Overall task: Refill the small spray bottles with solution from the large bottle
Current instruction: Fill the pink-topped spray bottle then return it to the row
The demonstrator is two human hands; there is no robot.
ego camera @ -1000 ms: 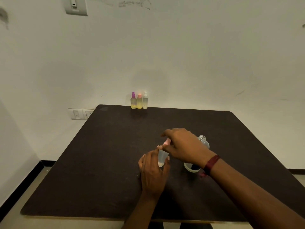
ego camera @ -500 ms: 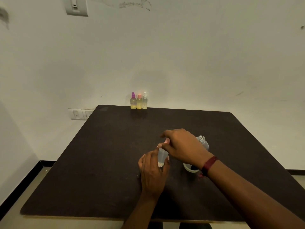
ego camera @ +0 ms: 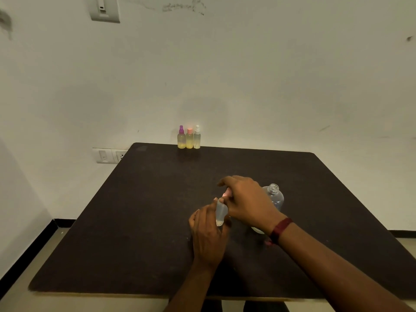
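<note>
Large bottle (ego camera: pixel 275 197) stands open-necked right of the counter's (ego camera: pixel 146 210) middle, partly behind the right hand (ego camera: pixel 247 201). Three filled spray bottles (ego camera: pixel 189 138) line the far edge. The left hand (ego camera: pixel 209 235) wraps its fingers round a near-empty small bottle (ego camera: pixel 221 211) at mid-counter, and the right fingers pinch its pink top (ego camera: pixel 226 194). The step looks like unscrewing that top. Next it must lift off, then comes a steady pour into the narrow neck.

Large bottle (ego camera: pixel 273 195) lower body hidden behind right hand (ego camera: pixel 247 203); pink cap (ego camera: pixel 225 194) mostly covered.
</note>
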